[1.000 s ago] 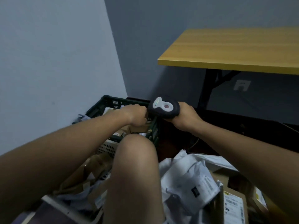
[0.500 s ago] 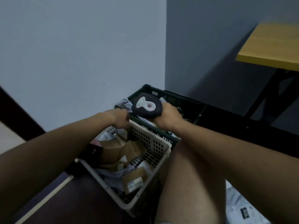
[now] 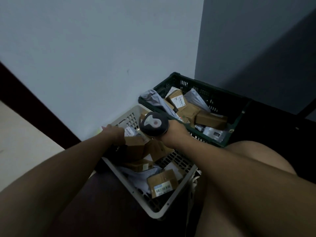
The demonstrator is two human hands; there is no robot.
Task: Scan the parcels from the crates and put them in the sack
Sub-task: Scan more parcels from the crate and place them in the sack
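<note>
Parcels: we see brown cardboard boxes (image 3: 135, 142) with taped seams and white barcode labels, mixed with crinkled grey plastic mailers (image 3: 154, 100); they lie heaped in both crates.
White crate: (image 3: 177, 195) pale perforated plastic, rectangular with rounded rim, on the floor at the centre of the view; a labelled box (image 3: 162, 183) sits in its 5 o'clock corner.
Green crate: (image 3: 237, 117) dark slotted plastic, touching the white crate's far end at 1 o'clock, in the corner where the two walls meet.
Scanner: (image 3: 153, 124) rounded, dark body with a pale keyhole-shaped panel and a reddish button, held above the white crate's far end.
Change: compared with half a second ago, our view has swung left and down, so the yellow counter has left the picture and both crates show more of their contents; our left hand has dropped from the rim into the white crate.
Left hand: (image 3: 114, 132) our fingers curl down onto a cardboard box at the crate's 11 o'clock end; how firmly they hold it we cannot tell.
Right hand: (image 3: 176, 132) clenched round the scanner's handle.
Knee: (image 3: 256, 156) bare, at 3 o'clock beside the green crate.
</note>
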